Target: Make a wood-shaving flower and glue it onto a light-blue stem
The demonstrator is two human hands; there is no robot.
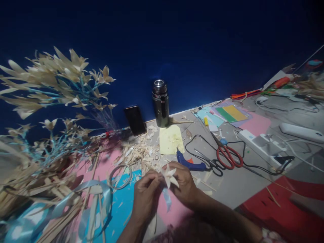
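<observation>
A small pale star-shaped handmade flower (pixel 170 176) is held between my hands, low in the middle of the view. My right hand (pixel 183 182) is closed around the back of it, its fingers partly hidden by the petals. At the flower's left side, my left hand (pixel 148 189) pinches its base or stem, which the fingers mostly cover. A short piece of light blue ribbon (pixel 167 199) hangs below the flower. Just beyond my right hand lies a blue glue gun (pixel 191 162), its nozzle near a yellow paper (pixel 170 138).
Dried husk scraps (pixel 139 152) and a tape roll (pixel 120 177) lie left, before finished flowers (pixel 73 77) and loose blue ribbon (pixel 95 189). A phone (pixel 135 120) and steel flask (pixel 161 104) stand against the wall. Scissors (pixel 229 157) and a power strip (pixel 263 145) with cords lie right.
</observation>
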